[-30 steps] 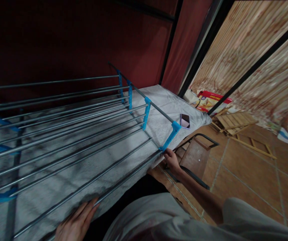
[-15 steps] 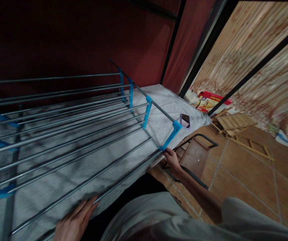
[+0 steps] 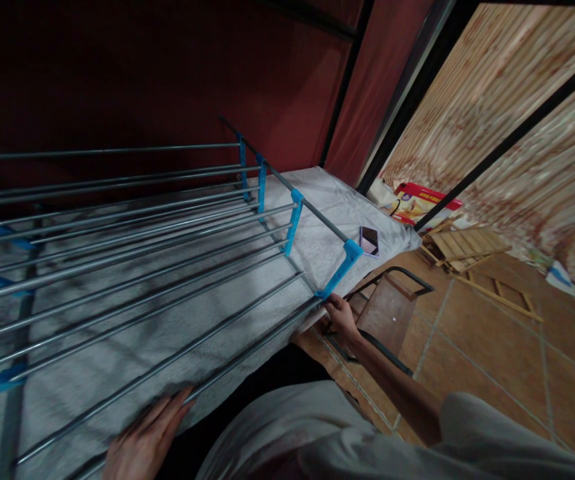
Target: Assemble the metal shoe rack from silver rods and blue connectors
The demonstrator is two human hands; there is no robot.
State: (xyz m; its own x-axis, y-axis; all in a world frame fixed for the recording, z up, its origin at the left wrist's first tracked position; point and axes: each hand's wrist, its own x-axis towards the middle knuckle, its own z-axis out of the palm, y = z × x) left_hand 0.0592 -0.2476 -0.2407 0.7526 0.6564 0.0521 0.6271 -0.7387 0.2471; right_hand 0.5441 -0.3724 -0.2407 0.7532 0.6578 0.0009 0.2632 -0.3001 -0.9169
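Nearest the camera, the person's left hand lay flat with fingers stretched out, pressing on the closest rod of a rack of long grey metal rods joined by bright blue plastic connectors. It was not closed around anything. Farther out, the right hand was curled around the end of that same nearest rod, just under one blue connector. The rack stood on a pale grey towelling cloth that covered a raised surface.

Four blue connectors could be counted along the rack's right end, and at least three more showed at the left edge; the rods were too many and too overlapped to count surely. One small pink phone lay on the cloth beyond the rack's corner. One dark metal-framed stool stood on the brown tiled floor below the right hand. Farther off were one red and yellow box and one slatted wooden panel.

Compared with half a second earlier, both hands kept their places on the rod; the left sat slightly lower in view.
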